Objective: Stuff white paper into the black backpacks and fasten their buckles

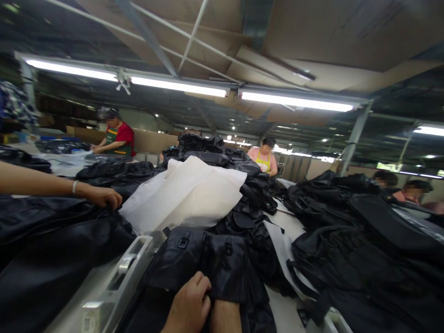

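My left hand (190, 306) is at the bottom centre, its fingers curled into a fold of a black leather-like bag (208, 263) with buckled pockets. Right beside it, my right hand (225, 318) shows only as a wrist. Its fingers are tucked under the same bag's flap and hidden. The bag lies over the end of a grey-white machine arm (120, 277). Behind the bag, a sheet of white fabric (189, 194) rests on more black bags.
Another person's bare arm with a bracelet (99, 196) reaches in from the left onto a heap of black bags (52, 240). More black bags (364, 240) are piled high on the right. Several workers stand or sit at the tables behind.
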Tool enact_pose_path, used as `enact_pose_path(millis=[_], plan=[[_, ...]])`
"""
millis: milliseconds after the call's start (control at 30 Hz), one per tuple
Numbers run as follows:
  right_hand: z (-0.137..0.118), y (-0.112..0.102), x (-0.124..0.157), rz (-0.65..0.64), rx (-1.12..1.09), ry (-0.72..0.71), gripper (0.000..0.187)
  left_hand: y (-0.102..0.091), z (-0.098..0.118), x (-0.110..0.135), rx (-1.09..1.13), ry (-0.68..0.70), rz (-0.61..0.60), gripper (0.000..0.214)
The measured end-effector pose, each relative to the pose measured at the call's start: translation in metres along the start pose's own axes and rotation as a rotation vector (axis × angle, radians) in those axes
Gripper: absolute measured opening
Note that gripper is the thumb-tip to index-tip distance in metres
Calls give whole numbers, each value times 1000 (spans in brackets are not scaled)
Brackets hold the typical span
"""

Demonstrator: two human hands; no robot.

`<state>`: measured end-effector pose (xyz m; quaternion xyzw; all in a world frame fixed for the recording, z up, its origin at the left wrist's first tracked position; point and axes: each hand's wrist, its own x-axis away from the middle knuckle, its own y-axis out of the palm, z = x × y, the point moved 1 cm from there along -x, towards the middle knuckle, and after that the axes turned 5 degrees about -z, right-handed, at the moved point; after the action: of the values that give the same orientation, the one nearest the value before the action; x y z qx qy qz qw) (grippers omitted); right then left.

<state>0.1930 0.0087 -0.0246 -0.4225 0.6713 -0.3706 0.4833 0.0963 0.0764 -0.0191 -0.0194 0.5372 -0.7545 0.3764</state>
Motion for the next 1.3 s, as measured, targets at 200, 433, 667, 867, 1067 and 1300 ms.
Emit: enact_pose_path(millis=[200, 433, 667, 867, 1067, 1300], plan=[[8, 2, 12, 122, -79, 98, 30, -44, 55, -52, -25, 168, 26, 17], [28, 0, 7, 252, -139, 174, 32, 4, 55, -119, -234, 236, -128, 71], [49, 9, -8, 308, -192, 159, 44, 18, 29, -126, -176, 196, -143, 75], [60, 15, -11, 317, -217, 124, 53, 24, 21, -120, -132, 200, -114, 80], [60, 2, -5, 157, -220, 119, 40, 28, 6, -114, -14, 230, -79, 75], [48, 3, 30, 81, -196, 155, 20, 51, -15, -99, 25, 215, -86, 81]])
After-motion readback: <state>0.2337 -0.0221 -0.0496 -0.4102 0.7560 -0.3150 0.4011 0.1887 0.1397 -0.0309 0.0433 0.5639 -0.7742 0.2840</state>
